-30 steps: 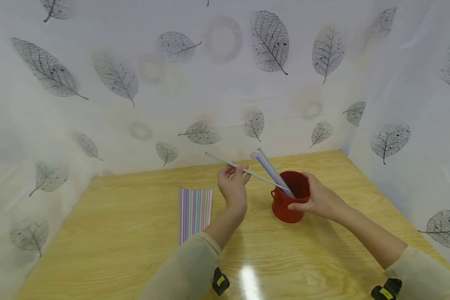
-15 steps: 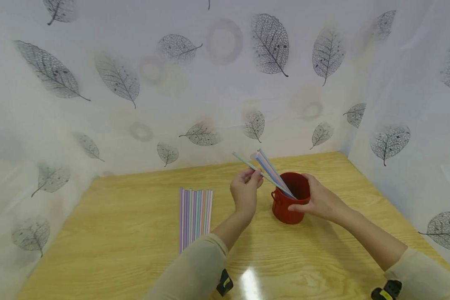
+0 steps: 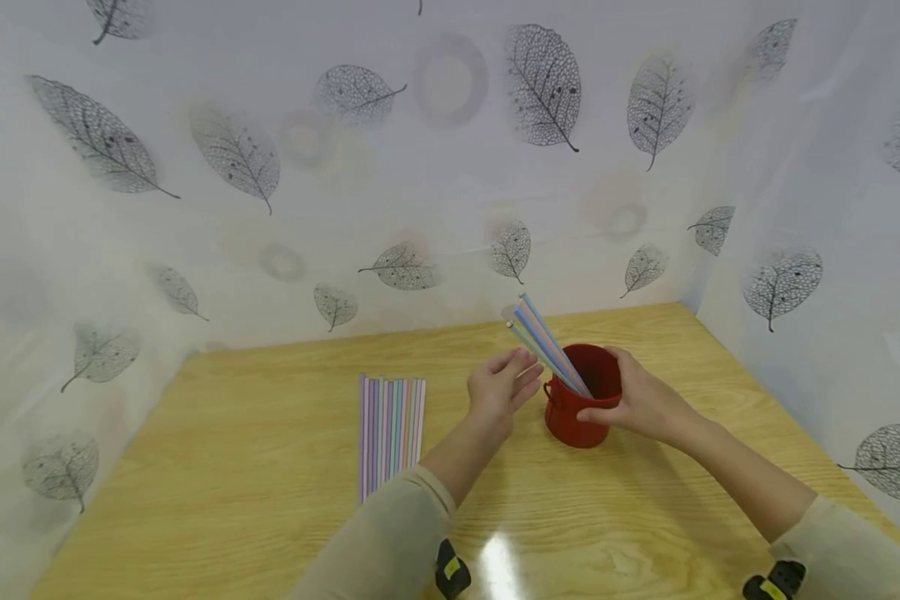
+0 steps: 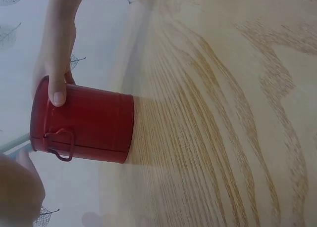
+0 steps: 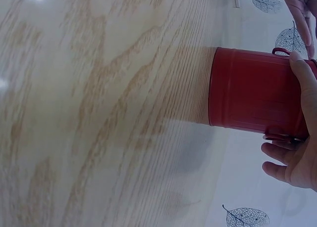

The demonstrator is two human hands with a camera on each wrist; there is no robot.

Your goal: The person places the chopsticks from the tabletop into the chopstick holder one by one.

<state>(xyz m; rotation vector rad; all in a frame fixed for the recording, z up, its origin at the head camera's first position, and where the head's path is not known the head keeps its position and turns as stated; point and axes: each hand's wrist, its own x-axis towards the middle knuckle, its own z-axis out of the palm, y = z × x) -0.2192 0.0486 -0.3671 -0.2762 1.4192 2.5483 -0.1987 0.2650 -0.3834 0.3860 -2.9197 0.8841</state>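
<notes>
A red metal bucket (image 3: 576,427) with small side handles stands upright on the table. My right hand (image 3: 648,398) grips it near the rim, thumb across the front; the right wrist view shows the fingers behind the bucket (image 5: 252,91). Several pastel straws (image 3: 546,340) lean left out of the bucket, a pale green one lowest. Beside them is my left hand (image 3: 497,387), its fingers loosely extended right at the pale green straw and not curled round it. In the left wrist view, the left hand (image 4: 20,192) shows only partly, at the lower left.
A neat row of pastel straws (image 3: 390,425) lies on the wooden table (image 3: 255,450), left of the bucket; the left sleeve (image 3: 390,533) hides its near end. A white leaf-print curtain (image 3: 450,167) hangs behind the table and along both sides.
My left hand has moved right with the pale green straw, which now leans in the bucket with the others. Its fingers have loosened from the straw. The right hand stays on the bucket.
</notes>
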